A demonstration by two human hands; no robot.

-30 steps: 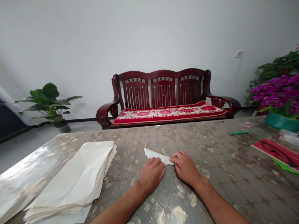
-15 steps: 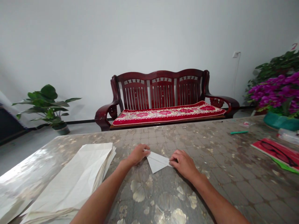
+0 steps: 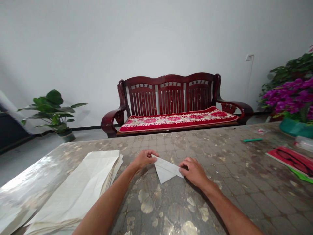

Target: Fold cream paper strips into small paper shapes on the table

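A small folded sheet of white paper [image 3: 166, 169] lies between my two hands, creased into a pointed shape with one corner toward me. My left hand [image 3: 146, 159] pinches its upper left corner between thumb and fingers. At the right end, my right hand [image 3: 192, 169] holds the paper's other tip, its fingers curled over the thumb. Both forearms rest low over the patterned tabletop [image 3: 146, 202]. The undersides of the fingers are hidden.
A stack of large white paper sheets [image 3: 80, 182] lies left of my left arm. To the right are a green pen [image 3: 253, 140], dark-framed glasses [image 3: 293, 159] on a red packet [image 3: 274, 153], and a teal flower pot [image 3: 294, 127]. A wooden bench [image 3: 171, 98] stands beyond the table.
The left end of the paper appears slightly raised with my left hand, whose fingers are straighter. My right hand has shifted a little right along with the view.
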